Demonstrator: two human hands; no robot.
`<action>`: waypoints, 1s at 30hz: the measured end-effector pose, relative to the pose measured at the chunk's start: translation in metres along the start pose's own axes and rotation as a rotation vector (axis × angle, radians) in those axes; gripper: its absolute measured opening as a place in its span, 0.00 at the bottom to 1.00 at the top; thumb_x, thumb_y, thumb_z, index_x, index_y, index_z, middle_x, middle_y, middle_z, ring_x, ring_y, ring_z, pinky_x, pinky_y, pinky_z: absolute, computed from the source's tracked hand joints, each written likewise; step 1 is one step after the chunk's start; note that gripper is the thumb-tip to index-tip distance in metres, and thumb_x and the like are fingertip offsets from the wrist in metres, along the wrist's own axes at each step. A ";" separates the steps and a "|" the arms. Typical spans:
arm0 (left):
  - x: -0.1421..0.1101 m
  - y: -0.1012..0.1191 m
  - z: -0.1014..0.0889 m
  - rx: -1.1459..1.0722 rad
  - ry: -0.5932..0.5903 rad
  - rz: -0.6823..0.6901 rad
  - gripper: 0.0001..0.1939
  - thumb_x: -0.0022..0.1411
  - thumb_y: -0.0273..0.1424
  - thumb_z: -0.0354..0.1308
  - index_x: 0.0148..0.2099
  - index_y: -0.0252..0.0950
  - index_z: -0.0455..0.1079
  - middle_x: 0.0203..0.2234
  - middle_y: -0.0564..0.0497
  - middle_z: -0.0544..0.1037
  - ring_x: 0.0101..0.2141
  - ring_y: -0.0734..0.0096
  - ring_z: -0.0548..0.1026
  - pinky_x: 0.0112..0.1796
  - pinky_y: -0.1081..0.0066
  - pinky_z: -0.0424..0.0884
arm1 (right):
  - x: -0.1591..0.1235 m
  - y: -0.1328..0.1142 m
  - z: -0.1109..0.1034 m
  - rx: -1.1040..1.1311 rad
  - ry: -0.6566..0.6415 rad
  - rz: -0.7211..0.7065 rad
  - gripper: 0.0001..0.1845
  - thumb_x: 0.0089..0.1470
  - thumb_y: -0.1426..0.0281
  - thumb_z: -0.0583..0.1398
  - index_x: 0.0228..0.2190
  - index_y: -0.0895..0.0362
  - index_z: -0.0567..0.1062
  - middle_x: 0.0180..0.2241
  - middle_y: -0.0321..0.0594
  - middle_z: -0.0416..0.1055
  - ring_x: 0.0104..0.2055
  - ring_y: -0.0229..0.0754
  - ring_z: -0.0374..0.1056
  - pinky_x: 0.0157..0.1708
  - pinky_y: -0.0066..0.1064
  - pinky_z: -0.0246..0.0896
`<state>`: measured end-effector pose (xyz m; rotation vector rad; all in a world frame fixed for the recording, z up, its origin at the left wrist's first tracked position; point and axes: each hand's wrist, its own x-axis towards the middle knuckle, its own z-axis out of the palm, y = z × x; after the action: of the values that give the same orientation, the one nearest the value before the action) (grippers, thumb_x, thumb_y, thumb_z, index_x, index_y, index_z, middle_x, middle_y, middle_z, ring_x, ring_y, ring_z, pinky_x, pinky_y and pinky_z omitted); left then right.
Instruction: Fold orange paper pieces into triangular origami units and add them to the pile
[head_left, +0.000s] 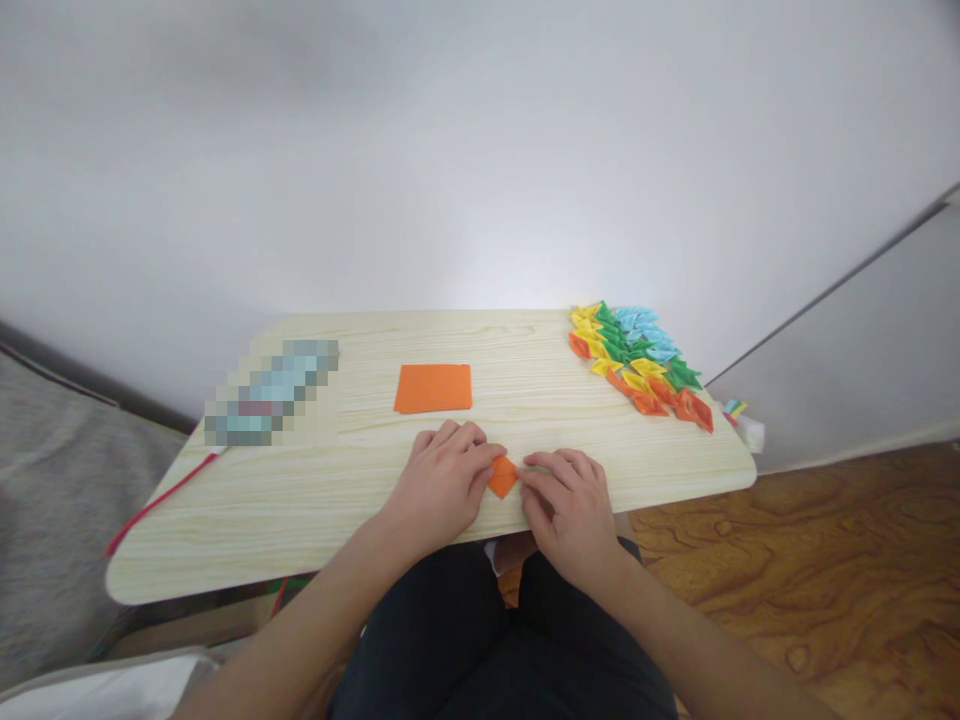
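Note:
A small folded orange paper piece lies near the front edge of the light wooden table. My left hand presses on its left side with curled fingers pinching the paper. On its right side my right hand pinches it with the fingertips. Beyond the hands, a stack of flat orange paper sheets rests on the table.
Several folded paper pieces in yellow, green, light blue and orange lie in rows at the table's far right corner. A blurred-out object sits at the left, with a red cord trailing off the edge. A white wall stands behind; wooden floor lies to the right.

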<state>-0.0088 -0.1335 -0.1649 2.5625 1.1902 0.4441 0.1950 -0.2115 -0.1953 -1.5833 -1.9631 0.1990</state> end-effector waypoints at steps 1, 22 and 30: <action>0.000 0.002 -0.001 -0.002 -0.001 0.003 0.13 0.69 0.27 0.55 0.50 0.45 0.76 0.44 0.47 0.77 0.47 0.54 0.70 0.47 0.54 0.61 | 0.000 0.000 0.000 0.014 -0.001 0.007 0.12 0.63 0.71 0.62 0.47 0.47 0.81 0.52 0.37 0.78 0.55 0.53 0.64 0.56 0.50 0.56; 0.003 0.009 0.006 -0.347 0.174 -0.142 0.05 0.66 0.26 0.56 0.42 0.41 0.72 0.40 0.51 0.80 0.46 0.61 0.75 0.50 0.59 0.69 | 0.023 0.002 0.008 0.232 0.142 0.054 0.10 0.55 0.78 0.62 0.37 0.52 0.76 0.38 0.38 0.79 0.44 0.47 0.74 0.47 0.40 0.66; -0.012 0.011 0.008 -0.126 0.138 -0.007 0.06 0.67 0.28 0.59 0.41 0.43 0.77 0.42 0.49 0.80 0.46 0.59 0.72 0.48 0.56 0.63 | 0.018 0.003 0.004 0.072 0.055 -0.002 0.08 0.61 0.76 0.62 0.37 0.53 0.80 0.40 0.41 0.79 0.46 0.49 0.70 0.47 0.43 0.60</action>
<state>-0.0053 -0.1512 -0.1702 2.4531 1.1758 0.6817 0.1936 -0.1927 -0.1935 -1.5251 -1.8941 0.2209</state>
